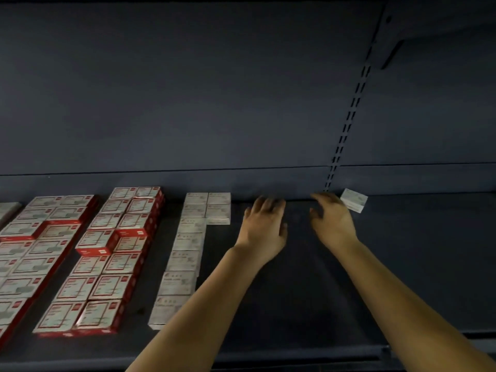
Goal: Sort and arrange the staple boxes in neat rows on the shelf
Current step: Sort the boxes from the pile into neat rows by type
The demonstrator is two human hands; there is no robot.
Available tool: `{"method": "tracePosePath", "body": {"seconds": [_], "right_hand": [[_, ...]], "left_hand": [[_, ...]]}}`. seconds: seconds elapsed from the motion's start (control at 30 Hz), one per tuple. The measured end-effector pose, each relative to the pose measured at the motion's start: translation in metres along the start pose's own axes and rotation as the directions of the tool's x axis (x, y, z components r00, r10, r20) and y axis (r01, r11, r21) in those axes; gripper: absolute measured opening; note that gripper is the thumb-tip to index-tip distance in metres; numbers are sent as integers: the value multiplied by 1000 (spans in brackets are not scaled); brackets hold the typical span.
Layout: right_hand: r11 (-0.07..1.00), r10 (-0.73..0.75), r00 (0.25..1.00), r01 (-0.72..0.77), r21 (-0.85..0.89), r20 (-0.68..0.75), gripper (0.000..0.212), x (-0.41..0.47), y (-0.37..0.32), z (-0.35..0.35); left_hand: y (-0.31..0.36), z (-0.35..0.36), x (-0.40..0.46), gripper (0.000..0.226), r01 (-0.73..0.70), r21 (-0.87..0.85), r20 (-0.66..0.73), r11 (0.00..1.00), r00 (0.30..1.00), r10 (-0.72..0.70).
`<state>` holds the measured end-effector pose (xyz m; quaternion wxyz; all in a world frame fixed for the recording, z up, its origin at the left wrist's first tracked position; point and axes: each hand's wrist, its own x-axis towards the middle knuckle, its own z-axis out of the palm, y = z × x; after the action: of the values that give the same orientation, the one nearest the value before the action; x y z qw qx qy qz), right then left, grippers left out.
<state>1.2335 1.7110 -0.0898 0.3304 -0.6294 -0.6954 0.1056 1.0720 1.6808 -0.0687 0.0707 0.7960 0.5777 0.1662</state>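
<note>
- red-edged staple boxes [107,261] lie flat in double rows on the left of the dark shelf [295,304].
- plain white staple boxes [185,253] form a column beside them.
- one tilted white box [353,200] sits at the back, near the right hand [331,220].
- left hand [264,226] and right hand are both released, fingers spread, grasping nothing.

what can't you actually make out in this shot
Head view, the only one:
- Print on the white staple boxes and red staple boxes: too small and blurred.
- Left hand and right hand: fingertips motion-blurred, so contact with the shelf is unclear.
- Lone white box: near corner hidden by the right hand.
- Far-left rows: cut by the frame edge.
</note>
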Motion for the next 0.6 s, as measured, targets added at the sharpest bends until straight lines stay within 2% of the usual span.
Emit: {"method": "tracePosePath", "body": {"seconds": [0.13, 0.23, 0.4, 0.5, 0.6], "right_hand": [[975, 182, 982, -186, -118, -42, 37, 19, 40, -22], [925, 321, 946, -305, -228, 37, 46, 31, 60, -28], [865, 351, 932, -284, -413, 94, 42, 43, 77, -31], [861, 374, 923, -310, -402, 89, 40, 44, 82, -31], [901, 374, 923, -338, -273, 89, 37, 38, 89, -29]], "left_hand": [[21, 11, 12, 49, -45, 0, 37, 999, 998, 45], [23, 16, 17, 49, -48, 11, 54, 999, 997, 47], [15, 24, 15, 52, 19, 20, 123, 1000, 992, -21], [14, 27, 10, 52, 49, 18, 165, 999, 985, -52], [17, 28, 6, 53, 58, 6, 183, 998, 981, -58]]}}
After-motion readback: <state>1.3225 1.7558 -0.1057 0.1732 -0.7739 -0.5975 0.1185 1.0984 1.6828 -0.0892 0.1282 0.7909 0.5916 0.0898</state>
